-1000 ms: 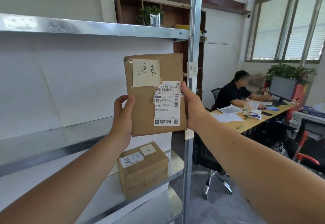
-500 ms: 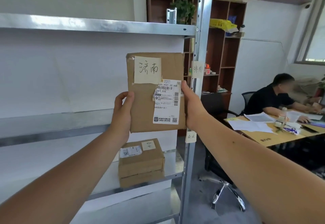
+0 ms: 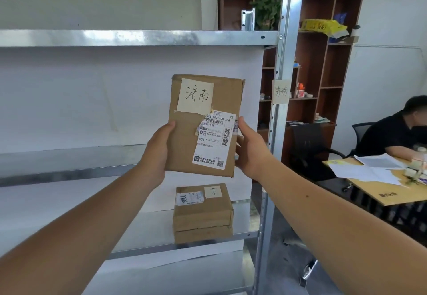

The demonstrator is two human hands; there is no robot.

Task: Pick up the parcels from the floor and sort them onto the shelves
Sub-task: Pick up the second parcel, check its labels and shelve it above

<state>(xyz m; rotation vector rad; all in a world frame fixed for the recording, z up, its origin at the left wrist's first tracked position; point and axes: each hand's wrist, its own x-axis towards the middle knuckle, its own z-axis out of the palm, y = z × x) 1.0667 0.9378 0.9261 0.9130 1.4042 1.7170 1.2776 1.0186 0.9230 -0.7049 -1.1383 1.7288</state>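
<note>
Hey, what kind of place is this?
Likely a small parcel-sorting office: metal shelving with a handwritten tag on its post, a labelled parcel held in the left hand and right hand, another parcel on a shelf, and a paper-strewn desk.

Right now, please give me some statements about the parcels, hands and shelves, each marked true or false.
1. The left hand and the right hand hold the large parcel upright by its sides. True.
2. Its handwritten note matches the post note. True.
3. The small parcel lies on the top shelf. False: it lies on a lower shelf, below the large parcel.
4. The seated person is left of the shelves. False: the person sits at the desk on the right.
</note>
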